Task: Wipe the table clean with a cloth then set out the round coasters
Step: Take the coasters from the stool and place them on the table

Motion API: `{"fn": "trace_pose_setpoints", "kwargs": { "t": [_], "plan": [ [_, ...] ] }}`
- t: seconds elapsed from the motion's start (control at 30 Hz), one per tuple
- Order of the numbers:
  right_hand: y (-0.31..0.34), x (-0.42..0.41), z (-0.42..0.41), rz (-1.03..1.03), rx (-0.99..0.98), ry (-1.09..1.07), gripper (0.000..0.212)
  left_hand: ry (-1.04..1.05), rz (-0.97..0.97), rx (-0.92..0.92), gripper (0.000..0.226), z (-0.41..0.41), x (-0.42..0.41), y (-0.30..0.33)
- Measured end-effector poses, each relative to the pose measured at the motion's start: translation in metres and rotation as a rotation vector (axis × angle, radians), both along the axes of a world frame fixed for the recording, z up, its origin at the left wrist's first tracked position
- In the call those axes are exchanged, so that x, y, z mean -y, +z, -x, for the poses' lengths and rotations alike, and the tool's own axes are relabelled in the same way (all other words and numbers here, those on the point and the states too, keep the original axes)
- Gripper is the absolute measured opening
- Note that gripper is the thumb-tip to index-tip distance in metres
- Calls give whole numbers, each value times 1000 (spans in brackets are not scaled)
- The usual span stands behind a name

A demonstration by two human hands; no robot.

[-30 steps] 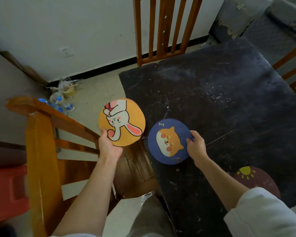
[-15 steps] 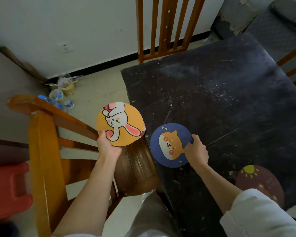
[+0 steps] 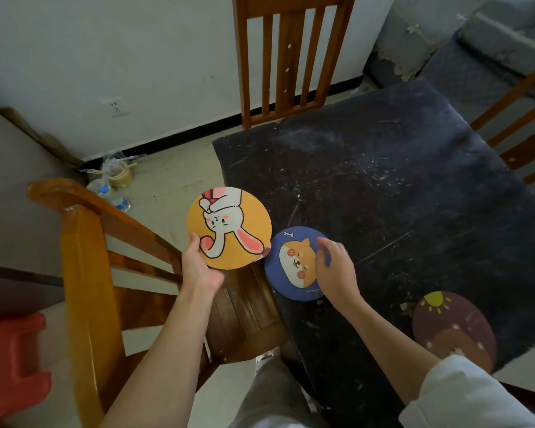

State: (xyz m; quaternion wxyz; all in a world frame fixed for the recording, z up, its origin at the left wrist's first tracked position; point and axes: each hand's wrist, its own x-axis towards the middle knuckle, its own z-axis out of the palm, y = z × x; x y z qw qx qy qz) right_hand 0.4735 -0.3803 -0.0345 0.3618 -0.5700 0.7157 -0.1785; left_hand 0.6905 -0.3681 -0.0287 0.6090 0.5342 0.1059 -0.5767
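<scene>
A dark, scratched table (image 3: 399, 193) fills the right half of the view. My left hand (image 3: 200, 267) holds an orange round coaster with a rabbit (image 3: 229, 227) by its lower edge, in the air just off the table's left edge. A blue round coaster with a dog (image 3: 294, 264) lies flat on the table near that edge. My right hand (image 3: 334, 267) rests over the blue coaster's right side with the fingers spread, gripping nothing. A brown coaster with a sun (image 3: 451, 329) lies at the table's near edge, partly under my sleeve. No cloth is in view.
One wooden chair (image 3: 87, 273) stands to the left of the table, below my left arm; another chair (image 3: 284, 57) sits at the far side, and a third (image 3: 522, 125) at the right. Bottles and rubbish (image 3: 112, 183) lie by the wall. A red stool (image 3: 10, 359) is at the lower left.
My right hand has let go of the blue coaster's edge and opened above it. The orange coaster in my left hand has shifted slightly toward the table.
</scene>
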Motion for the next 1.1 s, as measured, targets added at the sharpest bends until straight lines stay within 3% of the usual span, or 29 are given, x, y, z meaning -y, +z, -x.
{"fn": "trace_pose_setpoints", "kwargs": {
  "t": [0.3, 0.67, 0.87, 1.1],
  "plan": [
    [31, -70, 14, -284, 629, -166, 35, -214, 20, -102, 29, 64, -99, 17],
    [-12, -248, 13, -475, 390, 194, 44, -386, -152, -142, 34, 63, -321, -10],
    [-16, -295, -63, -641, 323, 448, 39, -290, -275, -23, 32, -19, -397, -4],
    [-27, -318, -210, -570, 171, 639, 40, -145, -271, 6, 33, -135, -445, -15]
  ]
}}
